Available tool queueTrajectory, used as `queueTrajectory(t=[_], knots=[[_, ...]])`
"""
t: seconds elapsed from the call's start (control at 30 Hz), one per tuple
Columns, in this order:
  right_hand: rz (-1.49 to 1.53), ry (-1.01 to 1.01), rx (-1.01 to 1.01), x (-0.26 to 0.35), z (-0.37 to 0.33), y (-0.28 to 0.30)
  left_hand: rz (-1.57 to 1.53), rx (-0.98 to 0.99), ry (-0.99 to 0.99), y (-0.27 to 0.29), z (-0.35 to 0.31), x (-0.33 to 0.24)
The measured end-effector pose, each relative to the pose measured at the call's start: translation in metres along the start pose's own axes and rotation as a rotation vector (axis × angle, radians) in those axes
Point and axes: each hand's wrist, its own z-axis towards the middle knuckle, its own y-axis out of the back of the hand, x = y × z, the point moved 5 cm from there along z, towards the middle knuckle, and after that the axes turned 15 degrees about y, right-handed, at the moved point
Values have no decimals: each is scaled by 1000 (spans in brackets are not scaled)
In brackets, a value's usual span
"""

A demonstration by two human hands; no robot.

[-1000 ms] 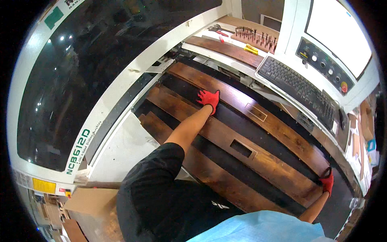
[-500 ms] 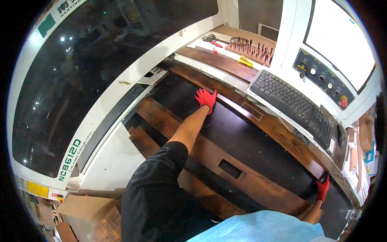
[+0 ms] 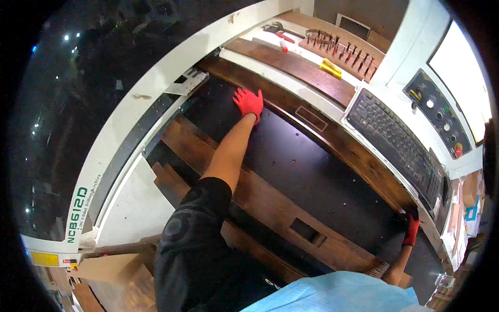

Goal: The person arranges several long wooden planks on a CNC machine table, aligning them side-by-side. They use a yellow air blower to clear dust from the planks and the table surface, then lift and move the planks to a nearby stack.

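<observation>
My left hand (image 3: 249, 105), in a red glove, rests on the machine's black bed (image 3: 296, 148) with its fingers spread. Its fingertips are close to the near edge of a long dark-brown wooden board (image 3: 343, 148); whether they touch it I cannot tell. The board lies along the far side of the bed and carries a thin rectangular outline. At the board's right end is my red-gloved right hand (image 3: 410, 232), its fingers closed round the end and partly lost in shadow. Nearer to me lies another brown board (image 3: 265, 192) with a rectangular cutout, partly behind my left arm.
A keyboard (image 3: 393, 140) and a control panel (image 3: 436, 109) stand beyond the long board. Pliers (image 3: 280, 34), a yellow tool (image 3: 330, 68) and a rack of drill bits (image 3: 345, 52) are on the far ledge. A dark curved machine hood (image 3: 119, 73) fills the left.
The long board has slid leftward and closer to the machine's far edge, my right hand moving along with its end. My left hand stays spread near it. The whole view has shifted somewhat.
</observation>
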Motion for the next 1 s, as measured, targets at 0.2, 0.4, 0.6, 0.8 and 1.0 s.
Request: queueTrajectory(t=[0.2, 0.4, 0.6, 0.8, 1.0], knots=[[-612, 144, 4, 44, 13, -57, -33, 2, -14, -16, 70, 22], [-645, 16, -186, 48, 11, -39, -154, 34, 1, -19, 125, 34], [-421, -64, -300, 29, 6, -56, -114, -14, 4, -7, 136, 41], [-1606, -480, -1231, 39, -28, -124, -221, -31, 14, -13, 142, 46], [-1317, -507, -1125, 116, -6, -321, -247, 20, 58, -3, 145, 47]])
